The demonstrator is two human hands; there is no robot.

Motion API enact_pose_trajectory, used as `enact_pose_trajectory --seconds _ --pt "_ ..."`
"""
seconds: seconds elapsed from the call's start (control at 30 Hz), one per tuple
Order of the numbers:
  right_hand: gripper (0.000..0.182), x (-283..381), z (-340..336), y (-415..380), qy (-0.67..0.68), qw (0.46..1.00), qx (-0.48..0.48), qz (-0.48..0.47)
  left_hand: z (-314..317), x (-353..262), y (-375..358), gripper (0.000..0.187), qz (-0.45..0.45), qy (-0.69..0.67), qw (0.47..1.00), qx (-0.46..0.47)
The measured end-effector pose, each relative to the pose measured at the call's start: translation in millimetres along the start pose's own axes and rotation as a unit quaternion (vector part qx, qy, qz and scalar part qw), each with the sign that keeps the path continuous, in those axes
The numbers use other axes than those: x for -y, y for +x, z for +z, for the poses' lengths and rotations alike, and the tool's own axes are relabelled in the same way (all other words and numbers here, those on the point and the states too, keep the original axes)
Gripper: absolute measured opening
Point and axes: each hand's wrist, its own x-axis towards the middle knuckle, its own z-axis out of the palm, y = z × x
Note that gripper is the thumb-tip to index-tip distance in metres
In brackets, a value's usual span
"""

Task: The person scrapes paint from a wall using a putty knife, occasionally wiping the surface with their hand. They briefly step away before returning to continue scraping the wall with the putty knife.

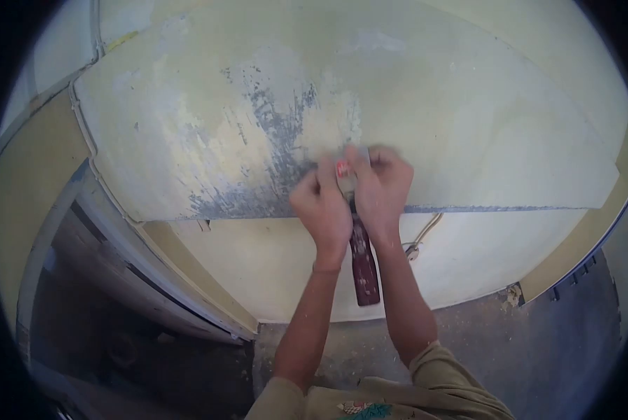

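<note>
At the far left a door frame [153, 280] runs down beside a dark opening, and next to it the painted wall [503, 126] shows one large scraped patch [272, 154] where grey undercoat comes through the pale yellow coat.

The left hand [321, 206] is closed, its fingers pressing down on the blade end of a scraper [361, 259]. The right hand [380, 183] is wrapped round the same tool just beside it, so the two hands touch, bunched together over the blade. The scraper's dark red handle hangs down between the forearms; its blade is pressed to the wall at the lower edge of the scraped patch and is mostly hidden by the fingers. The hands are slightly blurred, so the exact grip cannot be told.

To the right, a thin cord [422, 238] loops on the wall near the right wrist, and a horizontal line [503, 208] crosses the paint.

Judged from this, the blade could skid off and catch the cord, or dig into the plaster if it tilts, since both hands bear hard on it. Fingers so near the blade edge could slip onto it.

Count: two hands, one scraper, one cord, one scraped patch, one door frame.
</note>
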Motion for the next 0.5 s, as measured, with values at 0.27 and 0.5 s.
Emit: enact_pose_trajectory --seconds 0.27,0.5 --pt "0.025 6 9 14 -0.023 0.999 -0.006 -0.031 -4 -8 9 0.041 0.030 0.064 0.997 0.012" --pt "0.025 -11 4 -8 0.033 0.997 -0.057 0.035 -10 -8 12 0.045 -0.005 0.058 0.998 0.036"
